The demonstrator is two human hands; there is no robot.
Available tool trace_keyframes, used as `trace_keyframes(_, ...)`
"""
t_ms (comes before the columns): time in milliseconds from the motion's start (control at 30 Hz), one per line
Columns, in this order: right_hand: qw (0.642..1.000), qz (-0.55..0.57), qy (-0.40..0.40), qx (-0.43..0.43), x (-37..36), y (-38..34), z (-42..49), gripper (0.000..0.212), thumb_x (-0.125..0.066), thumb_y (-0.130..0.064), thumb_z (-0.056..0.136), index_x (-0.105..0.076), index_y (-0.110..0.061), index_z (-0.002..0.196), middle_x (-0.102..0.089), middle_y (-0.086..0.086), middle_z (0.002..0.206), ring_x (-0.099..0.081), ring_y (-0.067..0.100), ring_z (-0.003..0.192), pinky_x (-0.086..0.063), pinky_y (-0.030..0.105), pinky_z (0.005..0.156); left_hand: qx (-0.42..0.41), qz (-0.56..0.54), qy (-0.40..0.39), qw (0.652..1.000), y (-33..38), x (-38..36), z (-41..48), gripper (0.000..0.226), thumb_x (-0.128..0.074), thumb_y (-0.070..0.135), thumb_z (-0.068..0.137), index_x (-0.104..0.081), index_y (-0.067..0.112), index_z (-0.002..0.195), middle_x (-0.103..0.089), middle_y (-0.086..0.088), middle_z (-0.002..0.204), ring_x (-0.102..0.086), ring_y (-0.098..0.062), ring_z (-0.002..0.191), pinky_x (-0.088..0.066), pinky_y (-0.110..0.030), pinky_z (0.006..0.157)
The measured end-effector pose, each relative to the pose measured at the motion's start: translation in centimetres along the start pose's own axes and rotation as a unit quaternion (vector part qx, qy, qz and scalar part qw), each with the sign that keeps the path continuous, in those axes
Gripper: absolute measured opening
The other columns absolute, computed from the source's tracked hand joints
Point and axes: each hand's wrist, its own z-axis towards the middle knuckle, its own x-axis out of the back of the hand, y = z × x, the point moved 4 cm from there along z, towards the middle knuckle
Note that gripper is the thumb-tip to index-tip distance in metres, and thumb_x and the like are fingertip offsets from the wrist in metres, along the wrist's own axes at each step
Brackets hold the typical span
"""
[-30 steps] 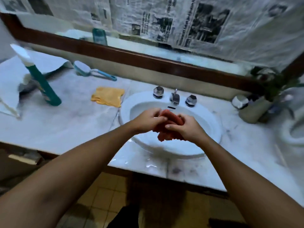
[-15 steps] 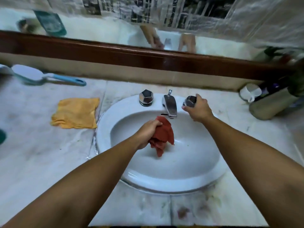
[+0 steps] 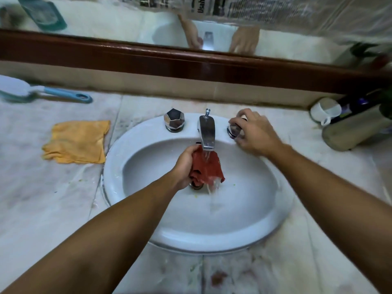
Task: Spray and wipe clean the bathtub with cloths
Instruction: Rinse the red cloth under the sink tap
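Right hand round tap knob, mostly hidden; left hand w/ red cloth

Shiny metal faucet, marble counter

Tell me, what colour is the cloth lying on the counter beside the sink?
Yellow-orange. The cloth shows in the head view, flat on the counter left of the sink.

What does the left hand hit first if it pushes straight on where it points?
Probably the faucet spout, just beyond the left hand and its red cloth; depth unclear, it might slip underneath.
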Motion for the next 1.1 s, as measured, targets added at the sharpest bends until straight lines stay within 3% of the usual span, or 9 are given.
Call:
trace_keyframes(67, 0.975, 0.211, 0.05, -0.053, -2.0, -2.3, -4.0, 0.034, -0.075, -0.039, 0.088, -0.065, -0.019, 0.113, -0.056, 0.001, 0.112, -0.057, 0.021, 0.095, -0.045, 0.034, 0.081, 0.004, 0.004, 0.013, 1.0, -0.3, -0.3, 0.0, 0.053, -0.034, 0.042, 0.102, -0.072, 0.006, 0.093, -0.075, -0.012, 0.079, -0.071, -0.024, 0.063, -0.048, -0.02, 0.05)
trace_keyframes(167, 0.886, 0.429, -0.124, -0.122, -7.0, -6.0, -7.9, 0.064, -0.087, -0.048, 0.076, -0.061, -0.027, 0.13, -0.06, -0.005, 0.118, -0.062, 0.012, 0.098, -0.053, 0.027, 0.087, 0.023, 0.063, 0.031, 0.997, -1.0, -0.8, 0.4, 0.047, -0.045, 0.045, 0.099, -0.069, 0.006, 0.108, -0.074, -0.021, 0.092, -0.068, -0.029, 0.072, -0.047, -0.026, 0.056)
trace_keyframes(333, 0.788, 0.559, -0.088, -0.243, -11.8, -5.0, -8.1, 0.015, -0.067, -0.02, 0.098, -0.072, -0.019, 0.112, -0.076, -0.002, 0.103, -0.074, 0.024, 0.09, -0.061, 0.037, 0.084, -0.019, 0.144, 0.043, 0.988, -2.0, 0.0, 0.9, 0.029, -0.07, 0.042, 0.093, -0.063, 0.014, 0.096, -0.068, -0.012, 0.077, -0.063, -0.023, 0.062, -0.049, -0.029, 0.058)
trace_keyframes(400, 0.757, 0.591, -0.072, -0.269, -12.2, -4.3, -7.9, 0.016, -0.055, -0.013, 0.104, -0.069, -0.012, 0.099, -0.074, 0.006, 0.092, -0.072, 0.025, 0.083, -0.06, 0.032, 0.075, -0.04, 0.132, 0.062, 0.988, -2.2, 0.8, 1.1, 0.028, -0.076, 0.038, 0.088, -0.063, 0.014, 0.094, -0.072, -0.011, 0.087, -0.067, -0.021, 0.072, -0.054, -0.029, 0.07)
trace_keyframes(500, 0.698, 0.64, -0.076, -0.313, -11.9, -3.8, -7.8, 0.015, -0.05, -0.016, 0.106, -0.06, -0.011, 0.095, -0.073, 0.011, 0.086, -0.07, 0.025, 0.08, -0.056, 0.038, 0.082, -0.044, 0.129, 0.058, 0.989, -1.9, 0.9, 1.2, 0.014, -0.065, 0.026, 0.099, -0.065, 0.014, 0.092, -0.072, -0.007, 0.078, -0.066, -0.014, 0.057, -0.05, -0.02, 0.052)
trace_keyframes(600, 0.706, 0.632, -0.185, -0.261, -11.6, -5.3, -7.8, 0.035, -0.068, -0.044, 0.095, -0.057, -0.015, 0.111, -0.075, 0.005, 0.104, -0.074, 0.02, 0.095, -0.059, 0.04, 0.085, -0.041, 0.132, 0.026, 0.99, -1.7, 0.2, 1.2, 0.025, -0.057, 0.029, 0.104, -0.07, 0.011, 0.091, -0.07, -0.002, 0.07, -0.065, -0.015, 0.06, -0.049, -0.021, 0.055)
trace_keyframes(767, 0.736, 0.592, -0.117, -0.307, -12.2, -4.7, -6.9, 0.018, -0.065, -0.024, 0.1, -0.069, -0.007, 0.102, -0.076, 0.02, 0.1, -0.075, 0.034, 0.088, -0.06, 0.053, 0.088, -0.054, 0.253, 0.066, 0.964, -1.3, 1.2, 0.8, 0.016, -0.055, 0.012, 0.103, -0.067, 0.012, 0.093, -0.065, -0.005, 0.066, -0.054, -0.012, 0.04, -0.031, -0.02, 0.039)
trace_keyframes(1000, 0.504, 0.739, -0.061, -0.444, -12.5, -3.9, -7.4, 0.022, -0.044, -0.014, 0.102, -0.062, -0.007, 0.11, -0.07, 0.022, 0.109, -0.068, 0.036, 0.093, -0.059, 0.044, 0.07, -0.069, 0.355, 0.074, 0.929, 0.3, 1.7, 0.3, 0.041, -0.041, 0.04, 0.108, -0.063, 0.011, 0.091, -0.054, -0.004, 0.058, -0.046, -0.011, 0.034, -0.033, -0.018, 0.037)
trace_keyframes(1100, 0.588, 0.699, -0.152, -0.378, -12.6, -4.8, -7.0, 0.039, -0.063, -0.045, 0.094, -0.067, -0.009, 0.109, -0.074, 0.021, 0.109, -0.07, 0.038, 0.095, -0.057, 0.048, 0.085, -0.076, 0.377, 0.072, 0.92, 0.1, 1.7, 1.0, 0.051, -0.052, 0.057, 0.099, -0.066, 0.009, 0.087, -0.061, -0.007, 0.057, -0.055, -0.025, 0.043, -0.043, -0.026, 0.044)
